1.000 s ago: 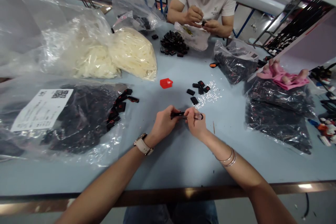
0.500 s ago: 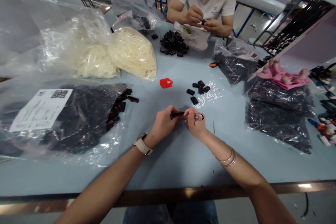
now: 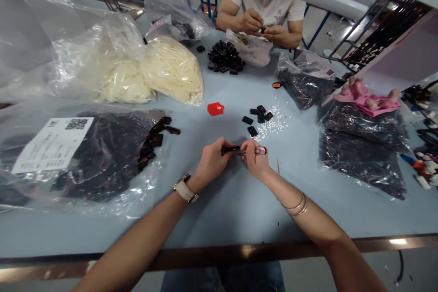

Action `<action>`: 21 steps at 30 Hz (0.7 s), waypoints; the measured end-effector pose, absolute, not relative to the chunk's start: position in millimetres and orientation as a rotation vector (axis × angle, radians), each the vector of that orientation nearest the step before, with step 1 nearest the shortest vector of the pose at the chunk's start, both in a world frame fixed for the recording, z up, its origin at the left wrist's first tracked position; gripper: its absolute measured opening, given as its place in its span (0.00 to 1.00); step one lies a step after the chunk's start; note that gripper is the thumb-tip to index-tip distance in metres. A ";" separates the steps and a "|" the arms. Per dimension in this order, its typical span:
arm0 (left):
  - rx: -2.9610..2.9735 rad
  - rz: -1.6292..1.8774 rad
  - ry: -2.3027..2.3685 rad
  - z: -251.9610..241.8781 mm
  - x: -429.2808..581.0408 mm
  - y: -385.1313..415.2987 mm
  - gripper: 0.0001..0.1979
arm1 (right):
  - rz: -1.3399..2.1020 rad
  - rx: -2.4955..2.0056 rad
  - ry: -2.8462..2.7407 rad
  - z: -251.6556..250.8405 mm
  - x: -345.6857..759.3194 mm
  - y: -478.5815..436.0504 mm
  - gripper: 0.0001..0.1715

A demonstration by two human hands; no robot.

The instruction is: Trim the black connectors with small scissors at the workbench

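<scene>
My left hand (image 3: 215, 159) is closed, pinching a small black plastic piece (image 3: 233, 148) between thumb and fingers. Closed as well, my right hand (image 3: 253, 159) grips slim tweezers (image 3: 262, 150), their rounded rear end showing past the fingers. The tweezers' tip meets the black piece or lies right by it; the fingers hide the exact contact. Just beyond my right hand lie several black pieces (image 3: 261, 117), some with red marks, beside scattered tiny white bits (image 3: 272, 127). A flat red tray (image 3: 215, 109) with a few white bits sits farther to the left.
At left, a labelled clear bag (image 3: 102, 159) spills black pieces (image 3: 150, 143); behind it is a bag of cream-coloured strips (image 3: 174, 70). Bags of dark pieces (image 3: 362, 159) lie at right under pink gloves (image 3: 369, 98). Across the table, a co-worker (image 3: 263, 13) handles a piece near a black heap (image 3: 225, 57).
Both hands stay almost in place, still holding the black piece and the tweezers. The whole view shifts very slightly.
</scene>
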State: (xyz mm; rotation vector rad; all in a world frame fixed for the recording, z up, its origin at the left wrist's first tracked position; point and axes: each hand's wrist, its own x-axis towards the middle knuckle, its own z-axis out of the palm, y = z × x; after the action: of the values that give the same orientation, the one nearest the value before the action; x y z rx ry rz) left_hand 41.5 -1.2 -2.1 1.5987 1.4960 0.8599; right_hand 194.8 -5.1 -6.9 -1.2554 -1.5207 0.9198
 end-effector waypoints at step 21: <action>0.071 1.881 1.144 25.4 -6.4 28.0 0.10 | 1.078 -1.238 -0.923 -20.3 200.7 18.9 0.31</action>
State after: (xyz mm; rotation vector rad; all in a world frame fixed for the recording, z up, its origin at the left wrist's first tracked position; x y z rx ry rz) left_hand -6.4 28.0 25.4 0.0706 1.1442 1.8810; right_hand 200.7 18.9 -20.3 -1.2378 -0.9232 1.0779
